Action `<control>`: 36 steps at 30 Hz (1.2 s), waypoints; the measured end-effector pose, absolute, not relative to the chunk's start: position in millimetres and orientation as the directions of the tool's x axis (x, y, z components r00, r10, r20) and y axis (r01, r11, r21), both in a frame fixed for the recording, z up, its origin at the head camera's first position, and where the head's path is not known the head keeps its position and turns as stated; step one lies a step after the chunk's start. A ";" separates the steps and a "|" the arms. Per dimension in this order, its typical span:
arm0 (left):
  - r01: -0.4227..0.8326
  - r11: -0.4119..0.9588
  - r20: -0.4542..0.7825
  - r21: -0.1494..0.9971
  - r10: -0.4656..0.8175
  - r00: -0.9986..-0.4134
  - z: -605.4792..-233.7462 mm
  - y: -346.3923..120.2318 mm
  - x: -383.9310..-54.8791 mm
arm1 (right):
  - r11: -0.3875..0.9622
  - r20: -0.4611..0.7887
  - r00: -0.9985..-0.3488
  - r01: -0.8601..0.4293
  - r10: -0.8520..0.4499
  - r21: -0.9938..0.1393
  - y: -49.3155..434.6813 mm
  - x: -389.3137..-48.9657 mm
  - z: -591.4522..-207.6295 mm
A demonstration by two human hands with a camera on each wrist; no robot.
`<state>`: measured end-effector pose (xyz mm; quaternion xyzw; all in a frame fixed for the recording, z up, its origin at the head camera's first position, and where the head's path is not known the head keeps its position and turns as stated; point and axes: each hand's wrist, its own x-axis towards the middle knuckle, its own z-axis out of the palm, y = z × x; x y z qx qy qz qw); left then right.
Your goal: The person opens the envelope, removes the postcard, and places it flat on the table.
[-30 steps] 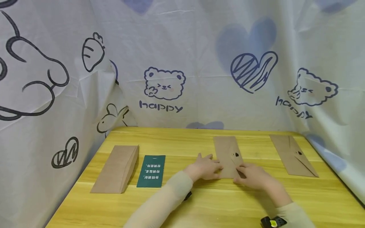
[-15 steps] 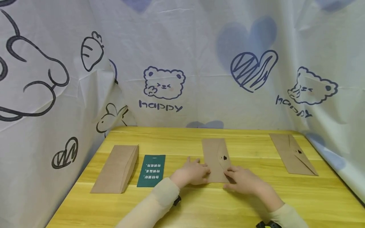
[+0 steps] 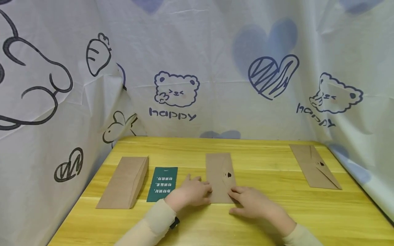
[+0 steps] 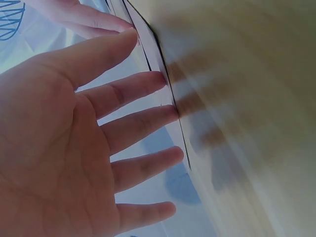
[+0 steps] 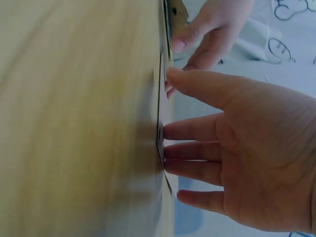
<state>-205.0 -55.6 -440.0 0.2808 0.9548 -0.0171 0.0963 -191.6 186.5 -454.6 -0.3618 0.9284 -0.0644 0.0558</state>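
Observation:
A brown paper envelope point(image 3: 217, 171) with a small dark heart on its flap lies flat near the middle of the table. My left hand point(image 3: 191, 192) touches its left edge, while my right hand point(image 3: 250, 203) touches its lower right edge. In the left wrist view, that hand's fingers point(image 4: 133, 126) are straight and spread, their tips at the envelope's thin edge. The right wrist view shows straight fingers point(image 5: 195, 131) with tips against the envelope as well. Just left of my left hand lies a dark green card point(image 3: 163, 181) with white writing.
At the far left of the wooden table point(image 3: 264, 232) lies another brown envelope point(image 3: 120, 184), its flap side slightly raised. A third brown envelope point(image 3: 314, 167) with a dark heart lies at the far right. A white printed cloth point(image 3: 215, 51) encloses the back and sides.
Both hands have slid the middle envelope leftward and a little toward me, closer to the green card. The card and the two outer envelopes have stayed in place.

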 end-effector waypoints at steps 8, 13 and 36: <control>0.544 0.838 -0.171 0.047 0.544 -0.822 -436.5 -76.7 -195.2 | 0.705 -0.027 -0.707 -0.699 -0.706 -0.122 167.8 -183.6 -452.2; 0.538 0.841 -0.151 0.062 0.540 -0.828 -438.6 -85.2 -193.4 | 0.701 -0.021 -0.702 -0.708 -0.712 -0.085 158.6 -180.1 -451.3; 0.499 0.865 -0.145 0.057 0.502 -0.853 -443.6 -114.5 -205.5 | 0.639 -0.080 -0.640 -0.768 -0.764 0.042 111.5 -170.0 -452.8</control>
